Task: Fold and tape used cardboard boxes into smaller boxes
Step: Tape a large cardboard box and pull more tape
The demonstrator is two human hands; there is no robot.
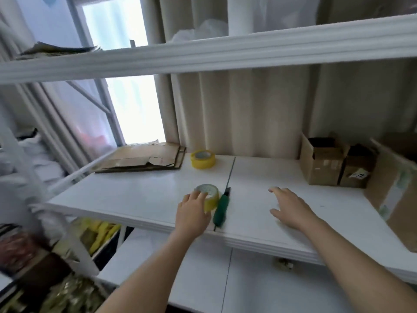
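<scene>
Two bare hands reach onto a white shelf (140,195) in the single head-camera view, which looks forward and down between the rails of a white rack.

The left hand (193,212) rests on the near roll of yellow packing tape (208,196). Its fingers drape over the top rim and its palm covers the near wall, but whether they are curled tight enough to grip the roll cannot be told. The right hand (290,207) lies flat with its fingers spread and relaxed on bare shelf well to the right, holding nothing.

Just beside the near roll, on its right, lies a green-handled utility knife (222,207) along the seam between two shelf panels. A second roll of yellow tape (203,158) stands farther back near the curtain.

The cardboard to be worked is the stack of flattened boxes (144,160) at the back left of the shelf, well apart from both hands and untouched. Two small open brown boxes (338,164) stand at the back right, with a larger carton (397,199) beside them at the frame edge.

By my judgement the flattened sheets will be light and fairly stiff, bending readily along old creases (used board may be soft or torn at the corners). They are best lifted by two opposite edges. The tape roll is light, rigid and smooth-sided, so a grasp through the core or across its walls should hold.
</scene>
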